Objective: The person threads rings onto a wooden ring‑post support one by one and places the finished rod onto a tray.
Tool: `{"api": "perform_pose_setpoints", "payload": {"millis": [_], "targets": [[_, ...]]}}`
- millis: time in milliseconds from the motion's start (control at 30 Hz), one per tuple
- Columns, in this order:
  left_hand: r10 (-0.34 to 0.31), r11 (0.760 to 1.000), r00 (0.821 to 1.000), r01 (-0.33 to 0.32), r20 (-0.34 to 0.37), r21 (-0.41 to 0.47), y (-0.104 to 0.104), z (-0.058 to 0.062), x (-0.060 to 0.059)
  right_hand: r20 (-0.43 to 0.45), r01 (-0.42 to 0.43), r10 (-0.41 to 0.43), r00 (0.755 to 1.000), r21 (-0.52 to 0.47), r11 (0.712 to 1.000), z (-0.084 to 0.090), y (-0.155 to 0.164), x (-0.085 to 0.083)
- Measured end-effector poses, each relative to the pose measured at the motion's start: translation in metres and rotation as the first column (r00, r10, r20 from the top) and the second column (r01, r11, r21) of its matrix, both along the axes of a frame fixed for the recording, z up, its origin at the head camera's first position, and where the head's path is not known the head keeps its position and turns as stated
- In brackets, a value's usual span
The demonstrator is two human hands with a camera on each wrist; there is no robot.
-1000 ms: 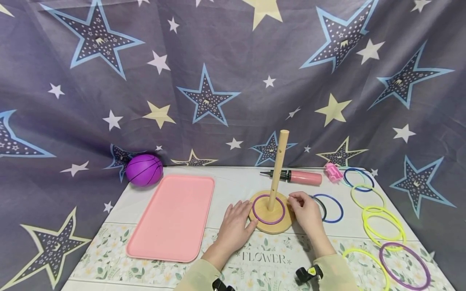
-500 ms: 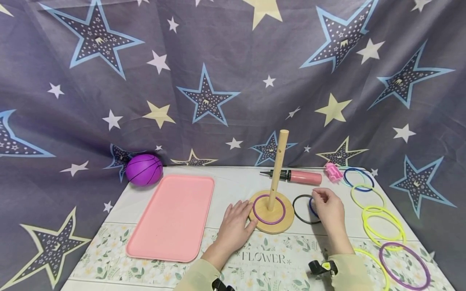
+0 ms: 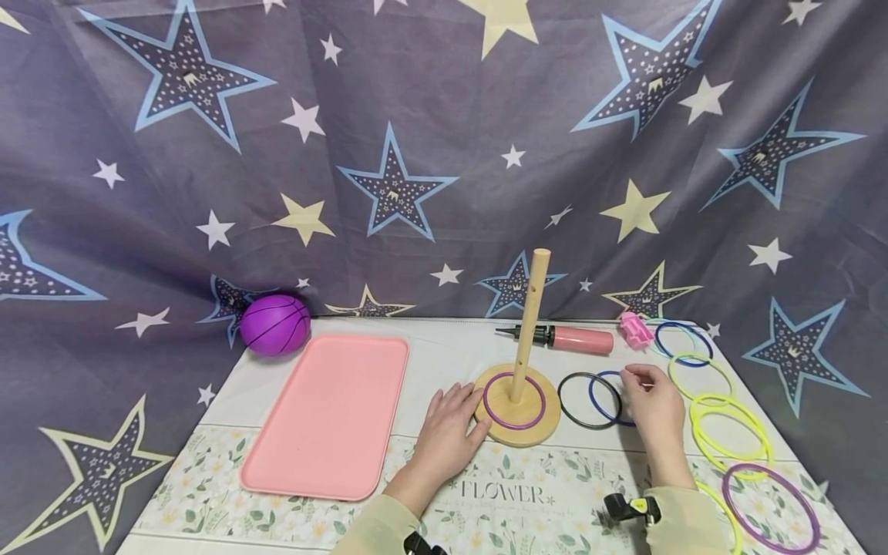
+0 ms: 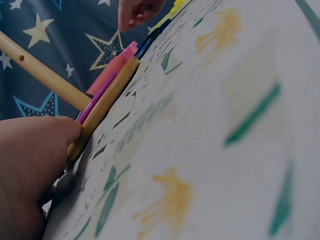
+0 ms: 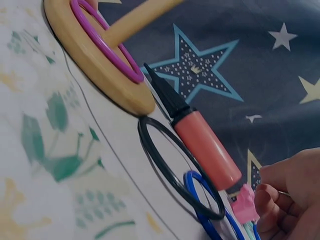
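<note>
A wooden peg (image 3: 530,320) stands on a round wooden base (image 3: 548,420) with a purple ring (image 3: 494,412) lying round it. My left hand (image 3: 447,435) lies flat on the table, fingertips against the base's left edge (image 4: 110,95). To the right of the base lie a black ring (image 3: 563,401) and, overlapping it, a blue ring (image 3: 593,397). My right hand (image 3: 652,405) hovers over the blue ring's far right rim with curled fingers (image 5: 272,200). Whether they pinch the blue ring (image 5: 200,205) is not visible. The black ring (image 5: 165,165) lies flat.
A pink tray (image 3: 329,412) sits to the left, with a purple ball (image 3: 274,324) behind it. A pink pump (image 3: 579,339) and a small pink toy (image 3: 634,327) lie behind the peg. Several yellow rings (image 3: 728,432), another purple ring (image 3: 770,505) and another blue ring (image 3: 683,341) are scattered at right.
My right hand has left the base and moved right, across the black ring to the blue one. The black ring is now uncovered. My left hand has stayed put.
</note>
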State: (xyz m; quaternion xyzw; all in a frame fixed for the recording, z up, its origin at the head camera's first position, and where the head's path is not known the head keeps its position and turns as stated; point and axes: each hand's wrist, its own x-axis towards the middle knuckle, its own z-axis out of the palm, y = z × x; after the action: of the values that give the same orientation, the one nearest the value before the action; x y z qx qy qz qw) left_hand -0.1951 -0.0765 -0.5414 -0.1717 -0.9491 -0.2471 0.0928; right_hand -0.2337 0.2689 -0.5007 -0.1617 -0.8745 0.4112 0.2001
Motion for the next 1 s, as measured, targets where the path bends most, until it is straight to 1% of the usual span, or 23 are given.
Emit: {"api": "perform_pose_setpoints", "payload": {"millis": [133, 233, 300, 600, 833, 1000], "targets": [[0.001, 1.0, 1.0, -0.001, 0.006, 0.003, 0.0, 0.0, 0.0, 0.015, 0.037, -0.036, 0.999, -0.016, 0.999, -0.001, 0.009, 0.002], [0.0, 1.0, 1.0, 0.0, 0.005, 0.007, 0.001, 0.001, 0.0, 0.023, 0.051, -0.05, 0.998, -0.036, 0.998, -0.003, 0.015, 0.003], [-0.001, 1.0, 1.0, 0.001, 0.004, 0.009, 0.0, 0.001, 0.0, 0.034, 0.057, -0.056, 0.998, -0.033, 0.998, -0.005, 0.018, 0.003], [-0.002, 1.0, 1.0, 0.002, 0.004, 0.015, 0.0, 0.001, 0.001, 0.039, 0.074, -0.073, 0.997, -0.032, 0.997, -0.011, 0.025, 0.006], [-0.003, 1.0, 1.0, 0.003, 0.007, 0.02, 0.001, 0.002, 0.0, 0.08, 0.081, -0.078, 0.994, -0.033, 0.996, -0.015, 0.03, 0.005], [-0.003, 1.0, 1.0, 0.003, 0.005, 0.022, 0.0, 0.001, 0.0, 0.088, 0.076, -0.074, 0.993, -0.021, 0.997, -0.019, 0.033, 0.004]]}}
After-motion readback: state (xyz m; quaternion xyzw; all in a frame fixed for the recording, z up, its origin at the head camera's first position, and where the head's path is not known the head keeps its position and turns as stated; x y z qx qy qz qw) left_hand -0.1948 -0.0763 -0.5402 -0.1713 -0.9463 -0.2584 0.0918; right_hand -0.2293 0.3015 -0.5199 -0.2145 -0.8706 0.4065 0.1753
